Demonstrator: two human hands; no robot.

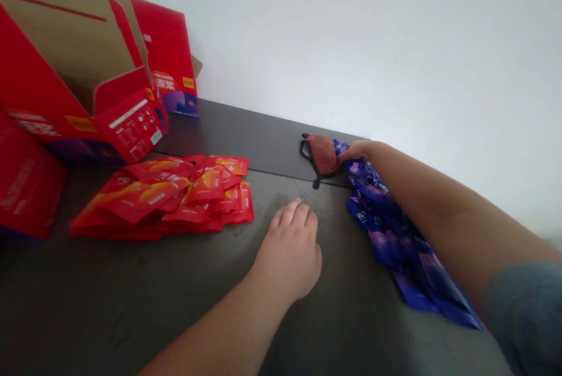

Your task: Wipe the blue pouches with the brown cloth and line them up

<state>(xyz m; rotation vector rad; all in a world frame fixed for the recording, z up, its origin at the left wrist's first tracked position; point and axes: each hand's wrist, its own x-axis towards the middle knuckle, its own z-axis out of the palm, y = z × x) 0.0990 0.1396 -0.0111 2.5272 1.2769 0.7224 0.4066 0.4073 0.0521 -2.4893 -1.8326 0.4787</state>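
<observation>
My left hand (290, 247) lies back-up on the dark table, its fingers extended close together and slightly bent, with nothing visible in it. On the far right, my right hand (356, 152) has its fingers at the edge of a reddish-brown cloth piece (324, 153) with black trim and a black loop, seemingly pinching it; the fingertips are partly hidden. Beneath my right forearm stretches a pile of blue-purple sachets (386, 241). Left of my left hand is a heap of red-orange sachets (175, 191).
An open red carton (127, 121) with a brown inside stands at the left back. Another red box (169, 60) is behind it, and part of a red box (26, 177) shows at the left edge. A white wall (329, 30) rises behind the grey table (197, 300).
</observation>
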